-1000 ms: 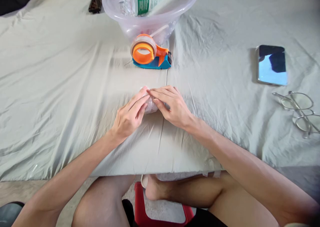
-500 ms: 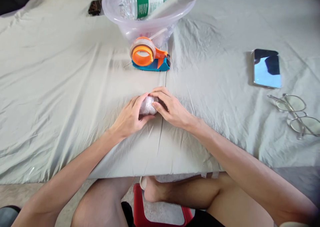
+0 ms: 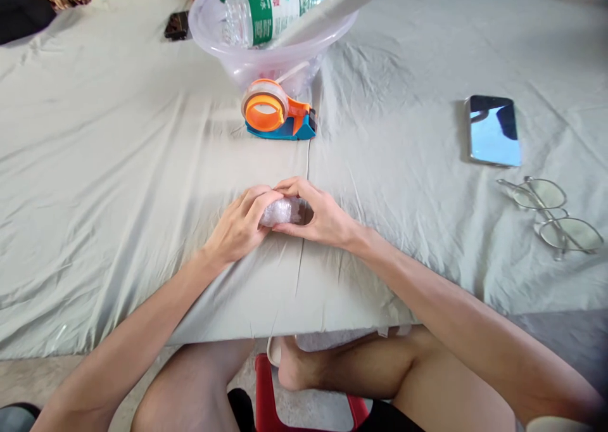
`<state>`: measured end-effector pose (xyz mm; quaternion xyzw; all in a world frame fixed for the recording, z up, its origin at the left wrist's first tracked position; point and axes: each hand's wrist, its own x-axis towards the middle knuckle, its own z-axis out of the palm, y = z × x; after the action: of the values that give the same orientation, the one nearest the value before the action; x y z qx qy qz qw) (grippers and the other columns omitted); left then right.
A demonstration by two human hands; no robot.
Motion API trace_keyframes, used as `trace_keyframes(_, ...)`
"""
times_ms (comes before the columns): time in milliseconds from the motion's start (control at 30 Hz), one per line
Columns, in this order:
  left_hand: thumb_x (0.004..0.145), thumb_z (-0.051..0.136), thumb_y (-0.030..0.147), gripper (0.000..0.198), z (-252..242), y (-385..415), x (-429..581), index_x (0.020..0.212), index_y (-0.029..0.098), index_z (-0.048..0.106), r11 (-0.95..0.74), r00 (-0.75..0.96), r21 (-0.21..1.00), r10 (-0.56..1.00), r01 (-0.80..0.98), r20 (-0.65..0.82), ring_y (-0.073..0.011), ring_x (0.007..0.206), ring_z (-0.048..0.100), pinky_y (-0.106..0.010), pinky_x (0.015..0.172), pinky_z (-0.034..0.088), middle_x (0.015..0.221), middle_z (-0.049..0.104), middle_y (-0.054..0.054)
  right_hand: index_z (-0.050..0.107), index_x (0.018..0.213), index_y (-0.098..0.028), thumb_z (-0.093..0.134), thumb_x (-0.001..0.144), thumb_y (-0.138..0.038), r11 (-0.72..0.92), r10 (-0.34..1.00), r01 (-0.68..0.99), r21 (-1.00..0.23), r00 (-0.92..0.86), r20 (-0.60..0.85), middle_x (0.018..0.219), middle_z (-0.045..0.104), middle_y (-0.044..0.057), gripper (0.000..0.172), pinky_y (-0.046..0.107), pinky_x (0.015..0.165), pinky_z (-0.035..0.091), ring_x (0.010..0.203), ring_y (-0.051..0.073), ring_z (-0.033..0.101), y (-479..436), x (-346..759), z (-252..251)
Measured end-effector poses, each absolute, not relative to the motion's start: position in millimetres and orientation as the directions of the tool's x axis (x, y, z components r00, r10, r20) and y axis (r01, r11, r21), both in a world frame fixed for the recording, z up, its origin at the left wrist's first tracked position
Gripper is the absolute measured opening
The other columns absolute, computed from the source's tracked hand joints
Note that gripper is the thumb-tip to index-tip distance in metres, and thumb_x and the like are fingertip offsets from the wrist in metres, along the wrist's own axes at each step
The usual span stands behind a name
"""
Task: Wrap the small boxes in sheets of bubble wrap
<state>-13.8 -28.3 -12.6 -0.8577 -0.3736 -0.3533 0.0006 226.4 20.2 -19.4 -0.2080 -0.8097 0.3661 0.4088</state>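
A small bundle in clear, shiny plastic wrap (image 3: 279, 211) lies between both hands near the front of the cloth-covered table. My left hand (image 3: 242, 222) curls round its left side, fingers over the top. From the right, my right hand (image 3: 319, 215) grips it with fingertips at the far edge and thumb at the near edge. What the wrapping contains cannot be made out. Beyond the hands stands an orange and blue tape dispenser (image 3: 280, 112) carrying a roll of clear tape.
Behind the dispenser, a translucent plastic basin (image 3: 204, 23) holds a green-labelled water bottle (image 3: 266, 17) and a long pale roll. A phone (image 3: 494, 131) and eyeglasses (image 3: 553, 213) lie at the right. Another dark phone (image 3: 177, 25) rests at the back left. A red stool (image 3: 266, 394) shows below.
My right thumb has shifted from the top of the bundle to its near edge. My left fingers have come further over it. The view has shifted slightly.
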Motion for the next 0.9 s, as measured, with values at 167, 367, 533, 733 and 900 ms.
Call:
trace_keyframes(167, 0.111, 0.073, 0.031, 0.038, -2, -24, -14, 0.147, 0.023, 0.063, -0.774, 0.471, 0.337, 0.606, 0.536, 0.641, -0.0282, 0.136, 0.076, -0.046, 0.117, 0.066, 0.142, 0.075, -0.015, 0.060, 0.111, -0.027, 0.080, 0.105, -0.040, 0.711, 0.595, 0.053, -0.701, -0.576, 0.560, 0.141, 0.070, 0.013, 0.025, 0.046, 0.106, 0.065, 0.124, 0.025, 0.074, 28, 228, -21)
trace_keyframes(367, 0.113, 0.074, 0.033, 0.020, -2, -21, -14, 0.130, 0.024, 0.074, -0.757, 0.431, 0.212, 0.551, 0.618, 0.714, -0.0234, 0.123, 0.082, -0.038, 0.103, 0.071, 0.134, 0.081, -0.012, 0.062, 0.109, -0.025, 0.067, 0.108, -0.033, 0.711, 0.562, 0.037, -0.702, -0.630, 0.536, 0.144, 0.069, 0.015, 0.009, 0.049, 0.104, 0.063, 0.121, 0.027, 0.073, 29, 238, -8)
trace_keyframes(533, 0.111, 0.075, 0.023, 0.028, -3, -25, -11, 0.139, 0.027, 0.074, -0.761, 0.527, -0.041, 0.408, 0.648, 0.746, -0.0248, 0.125, 0.084, -0.040, 0.104, 0.068, 0.130, 0.086, -0.008, 0.068, 0.102, -0.023, 0.049, 0.106, -0.023, 0.641, 0.625, 0.048, -0.766, -0.613, 0.484, 0.144, 0.068, 0.015, 0.020, 0.052, 0.109, 0.060, 0.120, 0.027, 0.072, 29, 240, -3)
trace_keyframes(733, 0.111, 0.073, 0.019, 0.032, -2, -24, -7, 0.143, 0.022, 0.072, -0.800, 0.513, 0.045, 0.426, 0.599, 0.745, -0.0239, 0.114, 0.088, -0.037, 0.099, 0.069, 0.124, 0.089, -0.009, 0.081, 0.096, -0.022, 0.048, 0.101, -0.019, 0.462, 0.760, 0.014, -0.887, -0.522, 0.387, 0.131, 0.079, 0.011, 0.033, 0.051, 0.109, 0.060, 0.118, 0.027, 0.075, 29, 236, -3)
trace_keyframes(900, 0.112, 0.071, 0.021, 0.030, -4, -22, -11, 0.142, 0.023, 0.073, -0.789, 0.520, 0.058, 0.456, 0.611, 0.723, -0.0230, 0.111, 0.087, -0.036, 0.096, 0.067, 0.125, 0.089, -0.009, 0.083, 0.095, -0.023, 0.052, 0.105, -0.019, 0.417, 0.833, 0.038, -0.908, -0.415, 0.365, 0.136, 0.082, 0.009, 0.032, 0.050, 0.121, 0.058, 0.133, 0.027, 0.074, 36, 231, 10)
